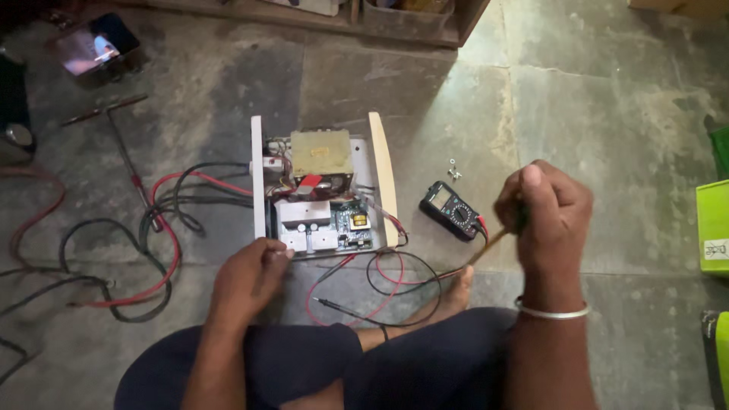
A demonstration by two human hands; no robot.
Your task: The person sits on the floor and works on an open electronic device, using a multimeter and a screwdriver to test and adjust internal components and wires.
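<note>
- One opened electrical unit [323, 190] on the floor, its cover off.
- One black multimeter [451, 210] beside it.
- Two probe leads: one black probe [334, 305] lying on the floor, one probe [486, 248] held in the right hand [545, 212].
- Two hands of the seated person, counting the left hand [250, 277].
- One metal bangle [552, 310] on the right wrist.
- One T-handled tool [125, 148].
- One phone [99, 47] with a lit screen.
- A few small screws [453, 170]; the exact number is too small to tell.

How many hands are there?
2. The left hand rests by the near edge of the open white metal box with circuit boards; the right hand holds a thin stick-like tool above the grey stone floor.
</note>
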